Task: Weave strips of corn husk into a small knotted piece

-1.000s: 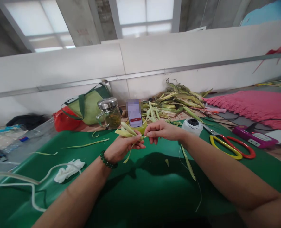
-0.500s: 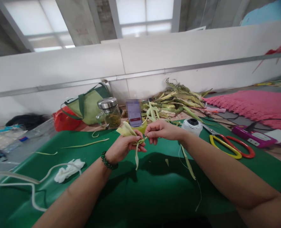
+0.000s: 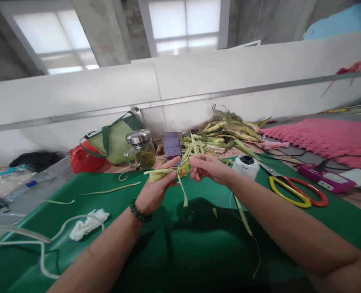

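Note:
My left hand (image 3: 156, 188) is closed around a small bundle of pale yellow-green husk strips (image 3: 159, 173), held above the green table cover (image 3: 198, 244). One strip hangs down from the bundle toward the cover. A dark green bead bracelet (image 3: 140, 213) circles that wrist. My right hand (image 3: 205, 167) is pinched close to the bundle's right end, its fingers curled on something thin I cannot make out.
A pile of corn husks (image 3: 226, 132) lies at the back. A glass jar with a metal lid (image 3: 140, 148), a phone (image 3: 172, 147), a green bag (image 3: 113, 136), a white thread spool (image 3: 246, 165) and yellow-and-red scissors (image 3: 296, 191) stand around. A white rag (image 3: 87, 221) lies left.
The bundle in my left hand has turned more level and the hanging strip has swung to the right. The view has tipped down slightly.

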A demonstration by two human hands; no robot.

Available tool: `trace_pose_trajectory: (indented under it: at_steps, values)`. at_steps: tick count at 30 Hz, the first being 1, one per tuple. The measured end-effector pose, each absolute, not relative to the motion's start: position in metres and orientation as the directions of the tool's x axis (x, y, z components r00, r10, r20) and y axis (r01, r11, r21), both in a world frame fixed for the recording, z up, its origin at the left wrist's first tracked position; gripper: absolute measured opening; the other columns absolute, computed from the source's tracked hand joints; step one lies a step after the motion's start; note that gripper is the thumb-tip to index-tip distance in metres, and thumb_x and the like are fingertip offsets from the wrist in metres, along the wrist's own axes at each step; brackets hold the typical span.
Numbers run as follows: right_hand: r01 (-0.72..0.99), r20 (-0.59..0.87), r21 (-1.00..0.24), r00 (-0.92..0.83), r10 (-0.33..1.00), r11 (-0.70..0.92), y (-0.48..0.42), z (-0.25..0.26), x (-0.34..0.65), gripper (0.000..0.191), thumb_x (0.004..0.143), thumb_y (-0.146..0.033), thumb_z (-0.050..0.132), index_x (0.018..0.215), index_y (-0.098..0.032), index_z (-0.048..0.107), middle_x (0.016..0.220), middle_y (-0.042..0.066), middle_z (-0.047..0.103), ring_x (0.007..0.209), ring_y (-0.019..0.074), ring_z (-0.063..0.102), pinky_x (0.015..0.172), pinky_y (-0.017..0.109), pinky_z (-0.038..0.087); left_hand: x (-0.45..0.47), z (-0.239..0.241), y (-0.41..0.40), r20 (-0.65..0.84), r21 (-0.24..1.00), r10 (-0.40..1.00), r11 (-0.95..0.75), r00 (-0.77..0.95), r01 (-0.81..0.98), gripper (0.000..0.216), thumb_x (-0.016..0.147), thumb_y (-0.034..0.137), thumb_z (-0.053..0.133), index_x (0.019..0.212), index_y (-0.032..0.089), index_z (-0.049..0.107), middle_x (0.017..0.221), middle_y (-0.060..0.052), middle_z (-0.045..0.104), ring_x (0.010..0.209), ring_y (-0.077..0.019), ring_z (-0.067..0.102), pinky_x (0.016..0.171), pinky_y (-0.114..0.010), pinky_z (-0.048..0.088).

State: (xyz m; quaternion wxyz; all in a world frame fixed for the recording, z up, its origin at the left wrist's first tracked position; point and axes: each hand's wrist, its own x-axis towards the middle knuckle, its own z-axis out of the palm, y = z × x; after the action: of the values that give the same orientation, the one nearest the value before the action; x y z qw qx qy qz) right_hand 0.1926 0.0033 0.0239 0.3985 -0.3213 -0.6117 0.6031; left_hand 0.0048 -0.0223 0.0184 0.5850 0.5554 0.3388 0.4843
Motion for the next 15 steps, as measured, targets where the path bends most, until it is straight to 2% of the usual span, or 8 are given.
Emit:
trace_pose_trajectory:
  at_steps: [2, 7, 9, 11, 13, 15]
  values:
    - [0.034, 0.109, -0.988, -0.537, 0.836, 0.151, -0.003, 0.021, 0.185, 0.046, 0.067, -0.058, 0.067, 0.067, -0.013, 0.057, 0.059, 0.002, 0.064, 0.050, 0.0090, 0.058, 0.049, 0.020, 0.047, 0.007, 0.016, -0.021, 0.171, 0.969, 0.955, -0.118, 0.244, -0.218, 0.051, 0.071, 0.029, 0.072, 0.120, 0.022, 0.060, 0.098, -0.004, 0.069, 0.086, -0.0155, 0.063, 0.069, -0.022, 0.048]
    - [0.098, 0.298, -0.915, -0.494, 0.817, 0.392, -0.007, 0.012, 0.174, 0.037, 0.075, -0.049, 0.061, 0.064, -0.014, 0.058, 0.060, 0.001, 0.059, 0.052, 0.0098, 0.055, 0.052, 0.022, 0.046, 0.011, 0.013, -0.022, 0.254, 0.956, 0.949, -0.218, 0.186, -0.196, 0.056, 0.069, 0.027, 0.073, 0.123, 0.021, 0.057, 0.097, -0.003, 0.067, 0.087, -0.0150, 0.062, 0.078, -0.025, 0.048]
    - [0.177, 0.348, -0.861, -0.477, 0.807, 0.476, -0.004, 0.013, 0.179, 0.034, 0.081, -0.044, 0.055, 0.063, -0.015, 0.056, 0.057, 0.000, 0.056, 0.050, 0.0087, 0.051, 0.050, 0.020, 0.041, 0.006, 0.015, -0.021, 0.265, 0.954, 0.935, -0.218, 0.236, -0.207, 0.073, 0.067, 0.025, 0.075, 0.133, 0.026, 0.046, 0.105, -0.003, 0.066, 0.094, -0.0166, 0.062, 0.085, -0.028, 0.046]
    - [0.283, 0.423, -0.771, -0.442, 0.791, 0.570, 0.000, 0.016, 0.186, 0.033, 0.083, -0.039, 0.051, 0.060, -0.015, 0.053, 0.052, -0.002, 0.051, 0.047, 0.0072, 0.045, 0.047, 0.019, 0.033, -0.003, 0.019, -0.018, 0.230, 0.958, 0.902, -0.143, 0.365, -0.250, 0.094, 0.058, 0.025, 0.081, 0.140, 0.028, 0.034, 0.116, -0.006, 0.062, 0.105, -0.0205, 0.059, 0.093, -0.032, 0.043]
    - [0.381, 0.494, -0.659, -0.431, 0.755, 0.649, 0.002, 0.021, 0.194, 0.033, 0.083, -0.034, 0.051, 0.057, -0.015, 0.050, 0.049, -0.004, 0.044, 0.047, 0.0067, 0.038, 0.047, 0.020, 0.027, -0.012, 0.022, -0.013, 0.172, 0.957, 0.826, -0.011, 0.537, -0.290, 0.102, 0.046, 0.038, 0.086, 0.136, 0.020, 0.042, 0.121, -0.013, 0.060, 0.111, -0.0277, 0.056, 0.095, -0.036, 0.041]
    - [0.452, 0.526, -0.545, -0.472, 0.708, 0.706, 0.002, 0.024, 0.198, 0.030, 0.082, -0.029, 0.051, 0.055, -0.014, 0.051, 0.049, -0.004, 0.040, 0.049, 0.0069, 0.036, 0.049, 0.021, 0.024, -0.019, 0.024, -0.007, 0.147, 0.944, 0.768, 0.078, 0.624, -0.319, 0.102, 0.040, 0.061, 0.079, 0.127, 0.014, 0.051, 0.115, -0.016, 0.062, 0.111, -0.0315, 0.056, 0.093, -0.039, 0.043]
